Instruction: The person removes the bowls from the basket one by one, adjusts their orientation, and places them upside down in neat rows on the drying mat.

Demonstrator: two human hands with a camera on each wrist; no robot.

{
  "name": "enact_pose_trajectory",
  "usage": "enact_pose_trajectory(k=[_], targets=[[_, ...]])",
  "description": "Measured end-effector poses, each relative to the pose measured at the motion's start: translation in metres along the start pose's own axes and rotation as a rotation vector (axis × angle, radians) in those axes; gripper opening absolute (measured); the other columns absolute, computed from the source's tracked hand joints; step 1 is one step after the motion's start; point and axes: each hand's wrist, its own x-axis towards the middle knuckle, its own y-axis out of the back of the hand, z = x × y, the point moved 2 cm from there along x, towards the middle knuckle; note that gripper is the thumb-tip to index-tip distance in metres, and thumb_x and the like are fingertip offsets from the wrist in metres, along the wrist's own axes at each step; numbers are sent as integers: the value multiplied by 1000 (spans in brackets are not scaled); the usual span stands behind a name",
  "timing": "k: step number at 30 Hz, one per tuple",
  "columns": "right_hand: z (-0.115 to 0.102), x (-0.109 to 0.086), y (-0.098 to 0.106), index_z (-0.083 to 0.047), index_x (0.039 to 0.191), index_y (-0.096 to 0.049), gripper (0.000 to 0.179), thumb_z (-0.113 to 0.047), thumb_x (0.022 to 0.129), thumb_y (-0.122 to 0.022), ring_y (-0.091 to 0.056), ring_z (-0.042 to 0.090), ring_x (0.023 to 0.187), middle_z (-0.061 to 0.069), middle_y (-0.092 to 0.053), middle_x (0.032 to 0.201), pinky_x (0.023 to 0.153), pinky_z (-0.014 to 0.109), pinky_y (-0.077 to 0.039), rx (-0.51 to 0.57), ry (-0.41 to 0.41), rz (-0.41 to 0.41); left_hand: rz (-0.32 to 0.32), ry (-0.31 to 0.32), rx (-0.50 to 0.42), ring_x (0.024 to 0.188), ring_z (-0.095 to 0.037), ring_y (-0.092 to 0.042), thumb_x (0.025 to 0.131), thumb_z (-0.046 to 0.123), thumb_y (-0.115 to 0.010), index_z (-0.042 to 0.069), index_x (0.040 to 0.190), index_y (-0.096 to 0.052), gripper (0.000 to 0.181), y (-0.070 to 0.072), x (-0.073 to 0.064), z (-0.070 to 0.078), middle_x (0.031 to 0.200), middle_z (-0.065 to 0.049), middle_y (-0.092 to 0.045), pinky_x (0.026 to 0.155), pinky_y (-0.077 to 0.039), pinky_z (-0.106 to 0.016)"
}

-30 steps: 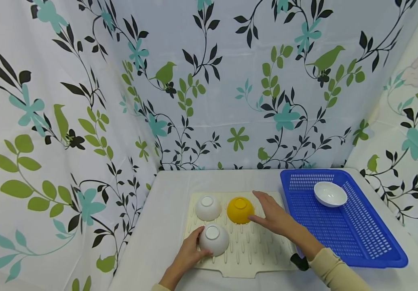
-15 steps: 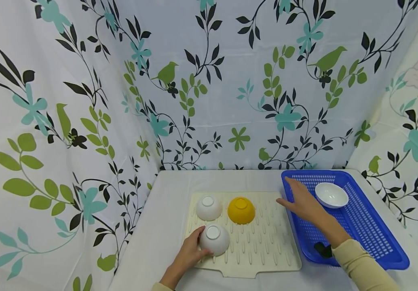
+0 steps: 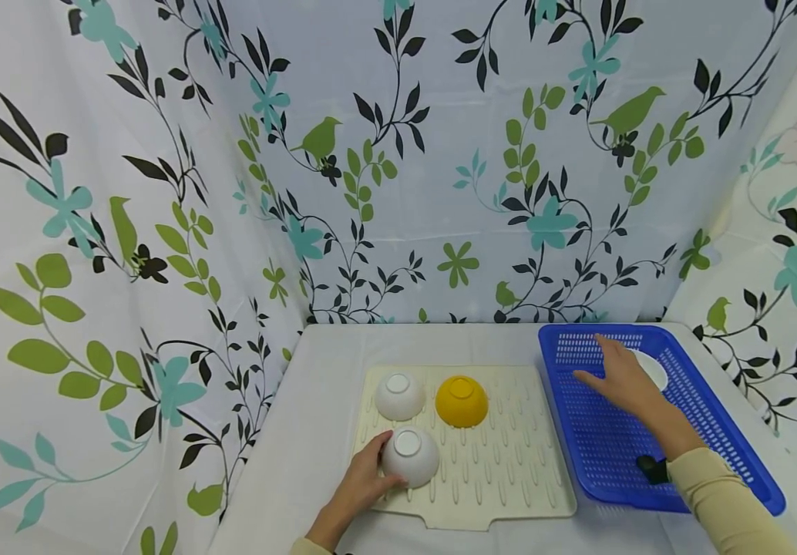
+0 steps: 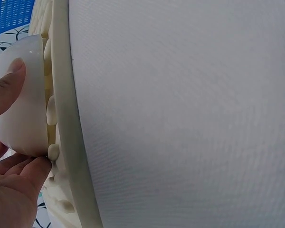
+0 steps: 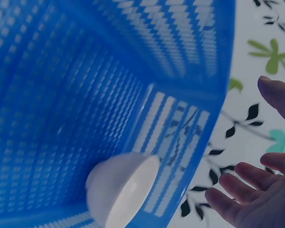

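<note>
My left hand (image 3: 365, 479) grips the side of an upside-down white bowl (image 3: 410, 459), thumb on one side and fingers on the other. This bowl sits on a cream drying board (image 3: 502, 474) with raised ridges. Behind it on the board, another white bowl (image 3: 399, 397) and a yellow bowl (image 3: 462, 401) stand upside down. My right hand (image 3: 623, 379) is over the blue basket (image 3: 593, 443), fingers spread and holding nothing. Partly hidden behind that hand in the head view, a white bowl (image 5: 118, 190) lies in the basket, its opening facing up.
A white cloth covers the table (image 3: 332, 347) under the board and basket. The basket stands just right of the board. Patterned curtains (image 3: 398, 193) enclose the back and both sides.
My right hand has moved right, from beside the yellow bowl to over the basket near its white bowl. My left hand keeps its grip on the front white bowl.
</note>
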Motion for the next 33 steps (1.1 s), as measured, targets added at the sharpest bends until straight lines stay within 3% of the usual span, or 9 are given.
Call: enact_pose_trajectory(k=[17, 26, 33], targets=[[64, 2, 1, 26, 142, -22, 92, -34, 90, -69, -33, 68, 123, 54, -30, 136, 105, 78, -32, -63, -128, -14, -2, 6, 0, 126, -39, -60, 71, 21, -91, -5, 143, -44, 90, 0, 0, 1, 142, -28, -54, 105, -52, -49], [87, 7, -4, 27, 141, -20, 95, -34, 88, -70, -26, 68, 126, 54, -26, 137, 110, 79, -22, -57, -171, -23, -9, 3, -3, 129, -39, -57, 71, 22, -91, -5, 143, -44, 90, 2, 1, 1, 144, -28, -52, 106, -51, -47], [102, 12, -11, 26, 141, -19, 99, -37, 85, -72, -25, 68, 125, 54, -25, 135, 109, 79, -21, -53, -233, -53, -15, 7, -12, 128, -40, -58, 71, 22, -91, -5, 143, -44, 91, 2, 1, 1, 144, -28, -52, 105, -51, -48]])
